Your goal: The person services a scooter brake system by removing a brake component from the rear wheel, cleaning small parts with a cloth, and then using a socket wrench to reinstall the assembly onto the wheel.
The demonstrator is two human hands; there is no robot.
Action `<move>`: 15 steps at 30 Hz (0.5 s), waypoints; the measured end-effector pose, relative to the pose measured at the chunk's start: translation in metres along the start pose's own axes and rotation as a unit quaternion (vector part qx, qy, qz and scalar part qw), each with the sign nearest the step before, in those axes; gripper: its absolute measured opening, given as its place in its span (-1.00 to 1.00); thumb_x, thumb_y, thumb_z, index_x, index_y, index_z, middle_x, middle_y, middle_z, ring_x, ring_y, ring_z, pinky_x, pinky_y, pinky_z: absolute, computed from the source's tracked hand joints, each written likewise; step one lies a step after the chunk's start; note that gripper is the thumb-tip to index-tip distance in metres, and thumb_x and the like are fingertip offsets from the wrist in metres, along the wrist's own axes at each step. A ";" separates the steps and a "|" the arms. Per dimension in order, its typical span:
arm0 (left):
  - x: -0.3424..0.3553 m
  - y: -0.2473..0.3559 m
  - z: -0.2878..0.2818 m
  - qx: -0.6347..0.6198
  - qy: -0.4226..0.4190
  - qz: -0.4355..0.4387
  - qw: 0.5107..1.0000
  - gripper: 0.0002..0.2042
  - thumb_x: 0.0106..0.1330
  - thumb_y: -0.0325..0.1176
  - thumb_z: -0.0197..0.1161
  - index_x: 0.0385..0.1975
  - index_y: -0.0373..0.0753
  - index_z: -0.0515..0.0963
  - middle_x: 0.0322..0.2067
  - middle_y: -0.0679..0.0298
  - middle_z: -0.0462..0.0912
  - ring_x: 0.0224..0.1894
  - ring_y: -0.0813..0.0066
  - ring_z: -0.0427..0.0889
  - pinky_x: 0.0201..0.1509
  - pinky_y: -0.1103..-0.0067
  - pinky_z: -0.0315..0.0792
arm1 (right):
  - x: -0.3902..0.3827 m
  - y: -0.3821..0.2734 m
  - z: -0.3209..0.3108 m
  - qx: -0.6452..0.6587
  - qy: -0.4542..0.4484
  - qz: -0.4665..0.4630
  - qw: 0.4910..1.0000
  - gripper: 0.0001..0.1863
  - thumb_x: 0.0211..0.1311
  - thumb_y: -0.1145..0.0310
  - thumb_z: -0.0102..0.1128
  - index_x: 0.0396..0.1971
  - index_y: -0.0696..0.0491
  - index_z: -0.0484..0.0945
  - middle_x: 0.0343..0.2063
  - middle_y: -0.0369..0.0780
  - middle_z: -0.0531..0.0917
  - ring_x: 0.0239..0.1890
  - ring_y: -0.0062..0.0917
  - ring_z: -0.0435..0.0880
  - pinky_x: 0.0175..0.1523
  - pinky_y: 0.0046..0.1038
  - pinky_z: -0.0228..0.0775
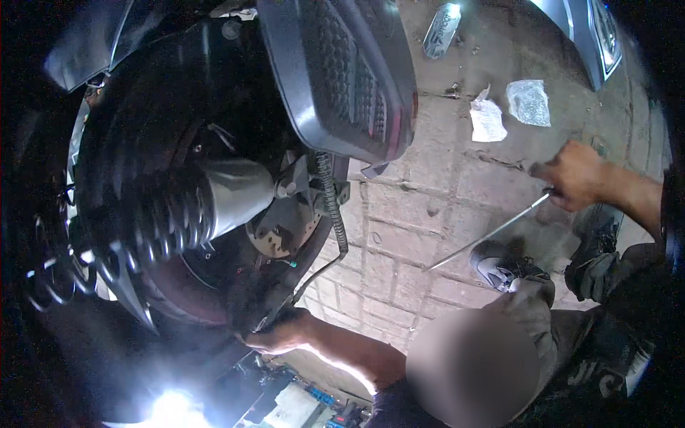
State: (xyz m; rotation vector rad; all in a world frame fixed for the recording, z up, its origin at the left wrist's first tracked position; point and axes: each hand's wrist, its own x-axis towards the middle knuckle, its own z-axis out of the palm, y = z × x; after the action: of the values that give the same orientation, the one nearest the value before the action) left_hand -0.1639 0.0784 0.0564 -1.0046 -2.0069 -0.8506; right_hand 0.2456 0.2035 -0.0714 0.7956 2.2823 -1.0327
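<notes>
My left hand (282, 332) has its fingers curled at the underside of a black wheel (121, 121), beside a bent cable (332, 214); what they grip is hard to make out. My right hand (571, 175) holds a long, thin metal rod (485, 235) that slants down-left over the paving. Left of my hands are a coil-spring shock absorber (239, 192) and a perforated brake disc (282, 235). A dark vehicle panel with honeycomb mesh (335, 78) overhangs them.
Brick paving (399, 235) bears a silver can (442, 30), two crumpled white wrappers (487, 118) and my shoes (503, 267). A silver-edged body part (585, 36) is at the top right. A bright lamp (175, 410) and some tools (321, 396) are at the bottom.
</notes>
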 end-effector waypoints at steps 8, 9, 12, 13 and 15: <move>0.001 -0.010 0.003 0.322 0.051 0.249 0.912 -0.43 -0.10 -0.04 0.30 -0.18 -0.35 0.37 -0.35 0.07 0.54 -0.37 0.08 0.56 -0.33 0.27 0.37 | 0.038 0.028 0.096 0.005 -0.063 0.021 0.998 -0.54 -0.09 0.09 0.10 -0.16 0.01 0.41 -0.53 -0.08 0.57 -0.38 -0.20 0.57 -0.19 -0.17 0.34; -0.001 -0.010 0.005 0.314 0.046 0.247 0.916 -0.43 -0.10 -0.04 0.30 -0.18 -0.35 0.37 -0.35 0.07 0.54 -0.37 0.08 0.56 -0.33 0.27 0.37 | 0.027 0.031 0.096 0.005 -0.080 0.032 0.996 -0.53 -0.09 0.09 0.10 -0.15 0.01 0.41 -0.53 -0.08 0.57 -0.38 -0.18 0.57 -0.18 -0.18 0.34; -0.006 -0.004 0.009 0.302 0.031 0.239 0.922 -0.44 -0.08 -0.05 0.29 -0.18 -0.35 0.37 -0.34 0.06 0.54 -0.36 0.09 0.55 -0.31 0.27 0.37 | 0.009 0.040 0.100 0.006 -0.105 0.050 0.993 -0.51 -0.09 0.07 0.09 -0.14 0.01 0.41 -0.52 -0.08 0.57 -0.38 -0.17 0.55 -0.17 -0.20 0.33; -0.007 -0.001 0.010 0.301 0.029 0.239 0.923 -0.44 -0.08 -0.05 0.29 -0.18 -0.36 0.37 -0.34 0.06 0.53 -0.35 0.09 0.55 -0.31 0.27 0.37 | 0.008 0.044 0.106 0.009 -0.097 0.052 0.994 -0.51 -0.10 0.06 0.09 -0.15 0.00 0.42 -0.54 -0.08 0.56 -0.37 -0.18 0.55 -0.17 -0.20 0.31; -0.008 -0.006 0.010 0.304 0.026 0.237 0.922 -0.45 -0.07 -0.06 0.28 -0.18 -0.36 0.37 -0.33 0.05 0.53 -0.35 0.09 0.55 -0.30 0.27 0.37 | 0.010 0.048 0.116 0.013 -0.078 0.051 0.996 -0.51 -0.12 0.05 0.10 -0.17 0.00 0.43 -0.55 -0.08 0.56 -0.36 -0.19 0.54 -0.16 -0.21 0.30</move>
State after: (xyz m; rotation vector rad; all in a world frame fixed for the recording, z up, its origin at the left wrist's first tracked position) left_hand -0.1684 0.0809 0.0436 -1.0083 -1.6969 0.0198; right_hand 0.2953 0.1416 -0.1689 0.8036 2.0796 -1.0416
